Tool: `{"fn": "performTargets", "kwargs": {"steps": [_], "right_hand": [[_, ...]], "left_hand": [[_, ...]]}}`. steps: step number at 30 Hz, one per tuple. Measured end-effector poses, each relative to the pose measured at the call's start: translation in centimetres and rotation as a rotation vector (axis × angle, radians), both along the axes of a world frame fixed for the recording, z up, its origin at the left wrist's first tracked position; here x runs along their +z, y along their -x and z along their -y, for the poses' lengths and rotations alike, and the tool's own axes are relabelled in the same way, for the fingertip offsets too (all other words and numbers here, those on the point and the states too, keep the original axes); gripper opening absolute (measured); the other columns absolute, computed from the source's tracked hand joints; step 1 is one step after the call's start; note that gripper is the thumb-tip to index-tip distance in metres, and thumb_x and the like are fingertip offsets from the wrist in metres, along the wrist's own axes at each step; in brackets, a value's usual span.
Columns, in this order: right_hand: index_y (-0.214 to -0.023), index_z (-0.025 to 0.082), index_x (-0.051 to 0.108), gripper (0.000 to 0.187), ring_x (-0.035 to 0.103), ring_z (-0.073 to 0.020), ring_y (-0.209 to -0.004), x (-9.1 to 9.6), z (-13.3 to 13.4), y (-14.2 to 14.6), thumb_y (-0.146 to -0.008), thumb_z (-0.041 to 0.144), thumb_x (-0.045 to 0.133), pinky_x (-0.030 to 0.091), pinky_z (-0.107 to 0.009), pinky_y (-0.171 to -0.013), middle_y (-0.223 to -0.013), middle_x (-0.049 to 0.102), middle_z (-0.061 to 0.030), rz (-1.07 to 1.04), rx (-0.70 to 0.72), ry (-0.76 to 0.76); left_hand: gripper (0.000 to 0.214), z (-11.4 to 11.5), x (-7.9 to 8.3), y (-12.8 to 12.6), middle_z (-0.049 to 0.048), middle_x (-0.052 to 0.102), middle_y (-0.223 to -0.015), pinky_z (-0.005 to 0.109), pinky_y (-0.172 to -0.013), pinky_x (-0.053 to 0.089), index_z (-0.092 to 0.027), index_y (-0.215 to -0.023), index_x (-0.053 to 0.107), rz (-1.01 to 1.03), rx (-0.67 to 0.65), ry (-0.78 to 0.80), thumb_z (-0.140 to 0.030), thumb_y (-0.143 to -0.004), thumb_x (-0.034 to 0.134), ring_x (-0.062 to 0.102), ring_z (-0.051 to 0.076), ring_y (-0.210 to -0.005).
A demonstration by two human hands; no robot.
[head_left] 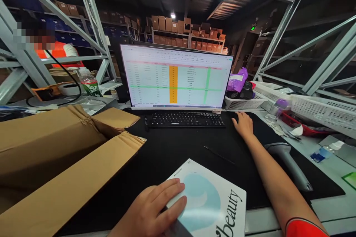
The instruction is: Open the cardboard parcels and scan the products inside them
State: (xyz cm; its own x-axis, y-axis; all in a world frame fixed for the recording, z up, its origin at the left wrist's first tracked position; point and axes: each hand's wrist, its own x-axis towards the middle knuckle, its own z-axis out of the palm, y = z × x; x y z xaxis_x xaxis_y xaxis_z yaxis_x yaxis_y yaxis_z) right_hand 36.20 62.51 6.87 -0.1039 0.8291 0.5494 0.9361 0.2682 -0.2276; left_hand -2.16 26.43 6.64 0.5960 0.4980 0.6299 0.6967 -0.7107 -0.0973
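one white box (214, 207) under left hand (151, 211), one keyboard (185, 119)

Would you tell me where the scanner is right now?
Head view, right side: the scanner lies at the black mat's right edge, right of the right hand and nearer the person.

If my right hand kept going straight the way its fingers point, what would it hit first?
Likely the lower right corner of the monitor; the right hand points between the keyboard and the white basket, though depth is unclear.
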Motion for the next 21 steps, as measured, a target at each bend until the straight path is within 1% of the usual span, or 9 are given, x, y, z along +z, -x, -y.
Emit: {"fn": "performTargets", "kwargs": {"steps": [3, 5, 6, 8, 11, 14, 17, 19, 21], "right_hand": [[-0.136, 0.015, 0.054, 0.043, 0.053, -0.0288, -0.127, 0.8, 0.3, 5.1, -0.098, 0.032, 0.046, 0.040, -0.045, -0.110, -0.137, 0.058, -0.0163, 0.041, 0.233, 0.045], [-0.136, 0.018, 0.056, 0.043, 0.055, -0.0252, -0.127, 0.5, 0.0, 9.0, -0.095, 0.032, 0.053, 0.041, -0.040, -0.110, -0.136, 0.061, -0.0125, 0.081, 0.394, 0.100], [-0.135, 0.018, 0.057, 0.043, 0.054, -0.0245, -0.127, 0.2, -0.3, 10.8, -0.094, 0.032, 0.057, 0.041, -0.040, -0.111, -0.136, 0.061, -0.0115, 0.097, 0.461, 0.127], [-0.135, 0.018, 0.058, 0.044, 0.053, -0.0251, -0.129, -0.4, -1.0, 14.0, -0.093, 0.032, 0.061, 0.040, -0.044, -0.112, -0.137, 0.060, -0.0118, 0.105, 0.549, 0.166], [-0.131, 0.017, 0.059, 0.040, 0.054, -0.0274, -0.128, -0.6, -2.2, 16.9, -0.096, 0.036, 0.061, 0.040, -0.052, -0.110, -0.136, 0.060, -0.0124, 0.068, 0.578, 0.195], [-0.127, 0.017, 0.061, 0.035, 0.059, -0.0256, -0.120, -0.3, -2.6, 16.9, -0.099, 0.037, 0.059, 0.045, -0.051, -0.106, -0.128, 0.063, -0.0104, 0.018, 0.567, 0.205], [-0.119, 0.016, 0.064, 0.025, 0.061, -0.0232, -0.115, -0.1, -2.1, 14.6, -0.098, 0.029, 0.059, 0.047, -0.048, -0.103, -0.120, 0.067, -0.0083, -0.013, 0.557, 0.196], [-0.106, 0.016, 0.070, 0.017, 0.062, -0.0225, -0.112, -0.2, -1.4, 12.7, -0.095, 0.016, 0.057, 0.047, -0.048, -0.103, -0.114, 0.069, -0.0077, -0.014, 0.539, 0.179], [-0.094, 0.018, 0.074, 0.029, 0.062, -0.0223, -0.111, -0.7, -0.6, 11.3, -0.088, 0.003, 0.050, 0.046, -0.047, -0.105, -0.110, 0.071, -0.0081, -0.005, 0.521, 0.160]], "left_hand": [[0.071, 0.0, -0.3, 0.0, 0.0099, 0.067, -0.132, 0.033, -0.087, 0.059, -0.026, -0.139, 0.048, 0.022, -0.013, 0.035, -0.014, -0.070, 0.058, 0.062, 0.028, -0.125], [0.073, -0.1, -0.6, 0.0, 0.0094, 0.067, -0.133, 0.034, -0.089, 0.059, -0.028, -0.141, 0.046, 0.051, -0.003, 0.043, -0.013, -0.070, 0.059, 0.062, 0.027, -0.125], [0.074, -0.1, -0.6, 0.0, 0.0095, 0.066, -0.133, 0.034, -0.090, 0.059, -0.028, -0.141, 0.045, 0.061, 0.007, 0.043, -0.013, -0.070, 0.059, 0.061, 0.027, -0.126], [0.072, -0.2, -0.7, 0.0, 0.0101, 0.066, -0.134, 0.035, -0.091, 0.058, -0.026, -0.142, 0.046, 0.072, 0.024, 0.035, -0.014, -0.072, 0.059, 0.060, 0.028, -0.127], [0.062, -0.3, -0.3, 0.1, 0.0100, 0.067, -0.131, 0.033, -0.090, 0.058, -0.025, -0.139, 0.049, 0.066, 0.024, 0.008, -0.017, -0.078, 0.059, 0.060, 0.026, -0.127], [0.050, -0.5, -0.1, 0.1, 0.0100, 0.068, -0.129, 0.031, -0.085, 0.059, -0.022, -0.134, 0.052, 0.051, 0.015, -0.040, -0.021, -0.084, 0.055, 0.061, 0.025, -0.125], [0.043, -0.8, -0.4, -0.1, 0.0086, 0.069, -0.128, 0.030, -0.081, 0.059, -0.023, -0.131, 0.055, 0.081, 0.026, -0.103, -0.019, -0.088, 0.050, 0.061, 0.024, -0.125], [0.041, -0.9, -0.4, -0.2, 0.0067, 0.070, -0.126, 0.028, -0.080, 0.059, -0.024, -0.129, 0.057, 0.109, 0.020, -0.142, -0.017, -0.090, 0.049, 0.062, 0.022, -0.124], [0.038, -0.8, -0.1, -0.1, 0.0061, 0.071, -0.124, 0.027, -0.079, 0.059, -0.025, -0.127, 0.059, 0.111, 0.007, -0.146, -0.018, -0.091, 0.049, 0.063, 0.022, -0.123]]}}
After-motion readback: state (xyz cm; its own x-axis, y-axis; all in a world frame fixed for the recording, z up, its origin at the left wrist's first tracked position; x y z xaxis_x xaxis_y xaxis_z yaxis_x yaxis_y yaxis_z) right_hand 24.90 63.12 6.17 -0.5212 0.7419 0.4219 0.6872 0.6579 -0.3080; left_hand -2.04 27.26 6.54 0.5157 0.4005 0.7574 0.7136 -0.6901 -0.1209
